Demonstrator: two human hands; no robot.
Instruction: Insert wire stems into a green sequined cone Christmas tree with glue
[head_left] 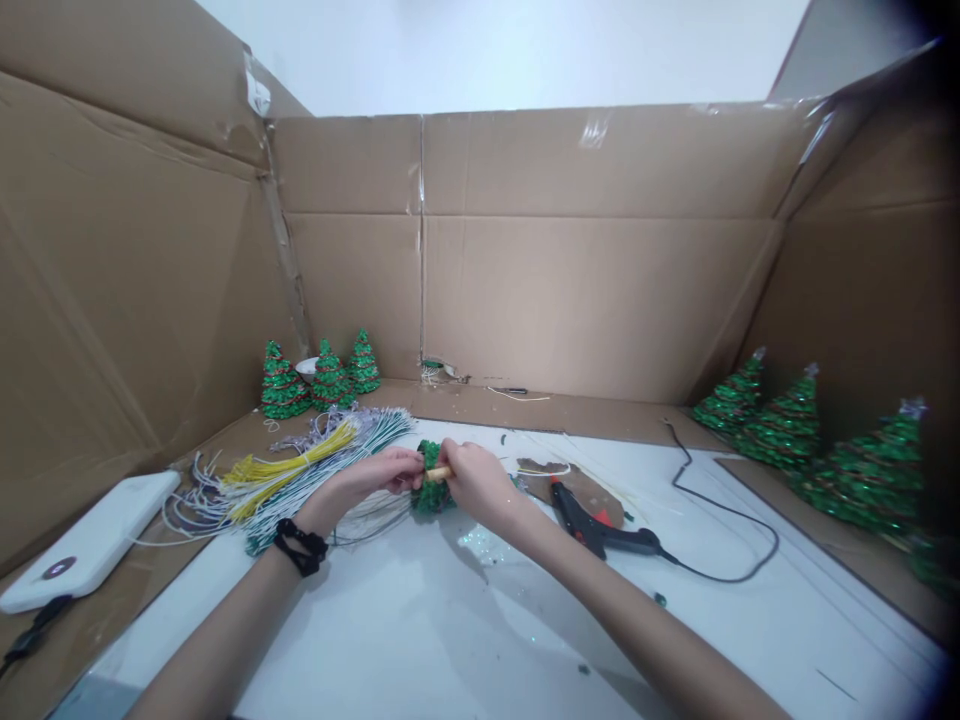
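Both my hands meet over a small green tinsel tree (pixel 430 492) on the white table top (pixel 450 620). My left hand (pixel 382 472), with a black band at the wrist, is closed on the tree's left side. My right hand (pixel 472 478) is closed on a short wooden stick (pixel 439 473) that pokes out of the tree. A black glue gun (pixel 592 525) lies just right of my right hand, its cord (pixel 720 500) looping away to the right.
A bundle of yellow, white and green wires (pixel 300 470) lies at the left, beside a white flat device (pixel 90 540). Finished green trees stand at the back left (pixel 319 378) and along the right (pixel 817 440). Cardboard walls (pixel 570 290) enclose the table.
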